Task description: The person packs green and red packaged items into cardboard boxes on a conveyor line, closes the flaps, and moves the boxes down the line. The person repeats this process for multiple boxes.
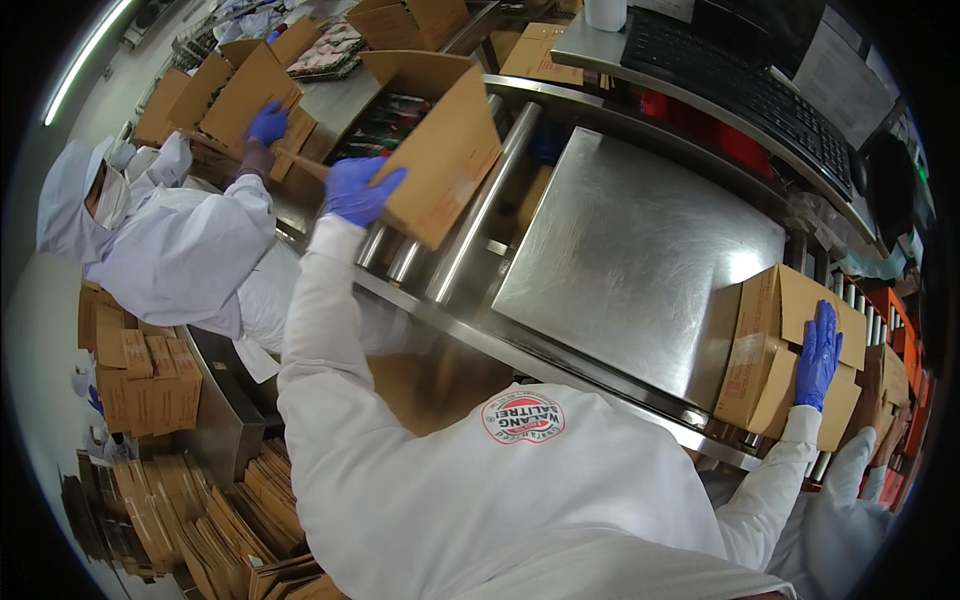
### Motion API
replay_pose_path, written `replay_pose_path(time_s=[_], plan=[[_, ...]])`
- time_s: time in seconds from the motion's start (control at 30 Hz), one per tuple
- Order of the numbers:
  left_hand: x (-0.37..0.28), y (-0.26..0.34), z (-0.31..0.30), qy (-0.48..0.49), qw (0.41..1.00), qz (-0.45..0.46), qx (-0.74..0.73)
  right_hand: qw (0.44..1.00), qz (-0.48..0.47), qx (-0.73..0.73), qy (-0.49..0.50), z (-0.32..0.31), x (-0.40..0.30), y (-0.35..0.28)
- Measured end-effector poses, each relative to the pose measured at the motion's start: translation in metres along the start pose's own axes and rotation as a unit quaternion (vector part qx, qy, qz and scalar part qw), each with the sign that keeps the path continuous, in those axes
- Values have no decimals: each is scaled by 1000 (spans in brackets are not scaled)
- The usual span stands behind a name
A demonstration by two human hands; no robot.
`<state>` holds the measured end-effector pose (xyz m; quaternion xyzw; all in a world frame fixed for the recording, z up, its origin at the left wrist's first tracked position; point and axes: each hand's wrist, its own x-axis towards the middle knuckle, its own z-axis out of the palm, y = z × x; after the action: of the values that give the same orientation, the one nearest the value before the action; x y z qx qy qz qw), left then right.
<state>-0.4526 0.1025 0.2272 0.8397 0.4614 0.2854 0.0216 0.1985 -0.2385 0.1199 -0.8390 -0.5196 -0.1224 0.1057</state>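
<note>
My left hand [362, 189], in a blue glove, grips the edge of a raised flap of an open cardboard box [450, 161]. Dark packs [394, 124] with red and green print lie inside that box, on the rollers. On the right, my right hand [819, 356], also gloved in blue, rests flat on top of a second cardboard box [757, 352] with its flaps folded over. Between the two boxes lies a flat stainless steel platform [637, 262], set into the roller line; the second box is at its right end.
A gloved co-worker [180, 240] at left touches another open box [247, 105]. Bare hands of another person [874, 397] hold a box at far right. A keyboard [735, 97] sits on a shelf beyond the platform. Flattened cartons [225, 517] are stacked lower left. Steel rollers [487, 202] border the platform.
</note>
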Motion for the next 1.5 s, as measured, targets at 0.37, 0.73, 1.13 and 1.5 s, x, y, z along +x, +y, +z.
replay_pose_path(time_s=[0.37,0.73,1.13,1.5], plan=[[31,234,114,47,975,203,-76,1000,7,3,1,4,1,1],[-44,407,118,34,827,442,-346,998,-52,-7,24,16,-12,35],[-127,416,230,-527,703,220,-424,996,58,38,56,-20,-26,-107],[-117,312,178,-551,604,262,-513,990,115,51,55,-12,-28,48]])
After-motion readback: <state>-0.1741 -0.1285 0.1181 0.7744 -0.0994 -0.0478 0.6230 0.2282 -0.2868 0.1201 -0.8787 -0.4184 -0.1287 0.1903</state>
